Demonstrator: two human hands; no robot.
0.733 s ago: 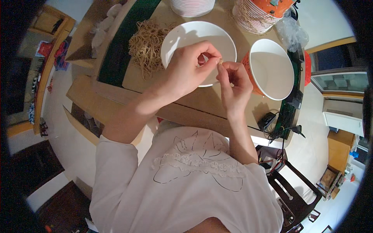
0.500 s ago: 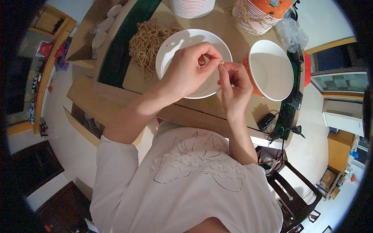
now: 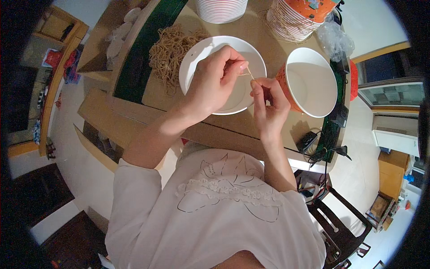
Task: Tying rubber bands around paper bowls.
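Note:
Between my two hands a short piece of thin tan string [image 3: 250, 73] is stretched. My left hand [image 3: 219, 74] pinches one end of it between thumb and fingertips, above a white paper bowl [image 3: 197, 49]. The other end sits in a pinch of my right hand [image 3: 270, 101], just off the bowl's right rim. Left of the bowl lies a loose, tangled heap of the same tan string [image 3: 168, 56]. To the right, a large orange paper bucket [image 3: 312, 83] with a white inside leans its mouth toward me.
Stacked white paper tubs [image 3: 221, 10] stand at the back. Beside them is an orange-topped stack [image 3: 298, 20] with string around it. A clear plastic bag [image 3: 335, 40] lies at the back right. A black adapter with cables [image 3: 309, 140] rests near the front right edge.
My hands have drawn slightly apart, the left up and leftward, the right a little down. The string, bunched at the fingertips before, now spans the gap.

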